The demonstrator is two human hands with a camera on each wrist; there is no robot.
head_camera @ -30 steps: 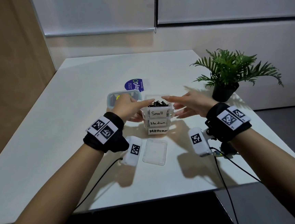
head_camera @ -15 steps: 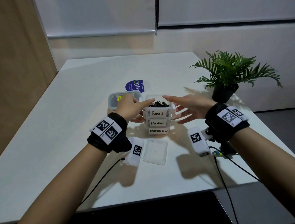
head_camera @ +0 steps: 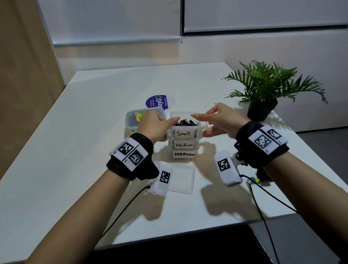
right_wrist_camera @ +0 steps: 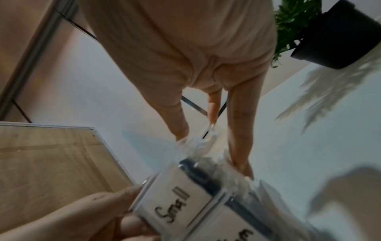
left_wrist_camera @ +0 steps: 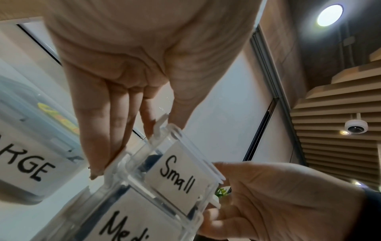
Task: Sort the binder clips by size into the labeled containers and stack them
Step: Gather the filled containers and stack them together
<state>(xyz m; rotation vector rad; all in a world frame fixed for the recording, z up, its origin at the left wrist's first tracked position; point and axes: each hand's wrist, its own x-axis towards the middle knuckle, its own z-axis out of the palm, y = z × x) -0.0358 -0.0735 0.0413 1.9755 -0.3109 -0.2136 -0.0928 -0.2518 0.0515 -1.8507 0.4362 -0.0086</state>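
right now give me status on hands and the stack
Left hand and right hand open, fingers flanking Small box. It tops two Medium boxes, unlidded. Loose lid lies nearer; nothing blocking.

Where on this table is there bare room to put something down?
Bare: the far table behind the purple sticker, and the left side beyond the Large container. Crowded: centre, where both hands flank the stacked containers, the loose lid before them, potted plant right.
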